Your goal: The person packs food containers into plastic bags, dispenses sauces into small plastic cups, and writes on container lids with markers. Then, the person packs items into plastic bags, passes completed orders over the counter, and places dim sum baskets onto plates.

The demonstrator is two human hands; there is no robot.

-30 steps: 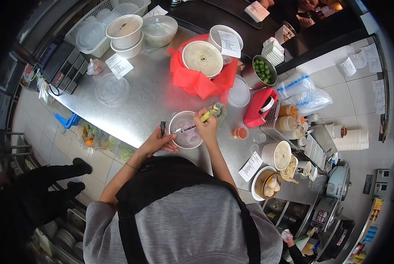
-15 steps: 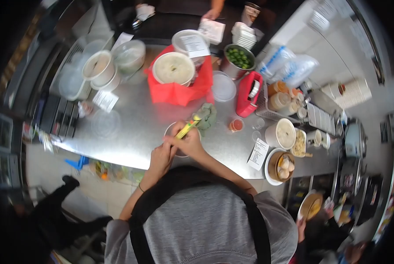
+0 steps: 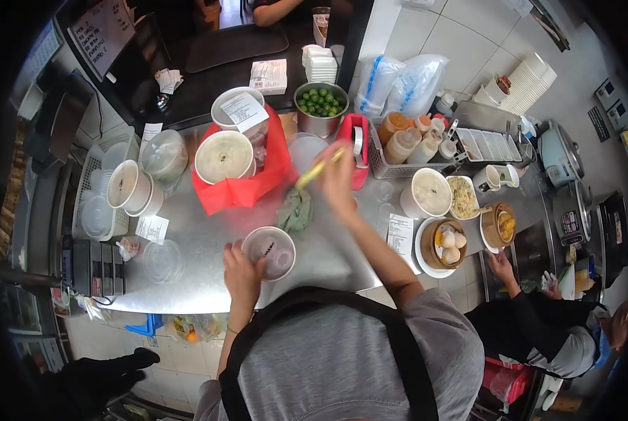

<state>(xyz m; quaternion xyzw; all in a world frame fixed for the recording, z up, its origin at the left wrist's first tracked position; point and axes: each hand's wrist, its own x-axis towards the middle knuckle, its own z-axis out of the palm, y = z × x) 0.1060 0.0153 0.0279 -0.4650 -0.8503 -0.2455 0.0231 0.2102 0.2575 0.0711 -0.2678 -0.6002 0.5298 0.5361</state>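
Observation:
A white tub (image 3: 272,254) with a clear lid, dark writing on it, stands on the steel counter in front of me. My left hand (image 3: 241,275) grips its left side, the thumb near the rim. Lifted to the right over the counter, my right hand (image 3: 338,184) is smeared by motion, with a yellow marker pen (image 3: 318,170) in its fingers. Below the pen lies a crumpled green cloth (image 3: 296,210). Beyond the hand stands a red tape dispenser (image 3: 356,147). A red bag (image 3: 277,158) around lidded tubs stands at upper left of the lidded tub.
Behind stand a pot of green limes (image 3: 320,102) and a basket of sauce bottles (image 3: 398,168). To the right are a soup tub (image 3: 427,192) and a steamer of buns (image 3: 446,243). At lower right, a co-worker's hand (image 3: 502,268) is by another steamer (image 3: 497,226).
My right hand has risen from the tub with the marker and swung right. The left hand now grips the tub's side, exposing the written lid. The view has shifted.

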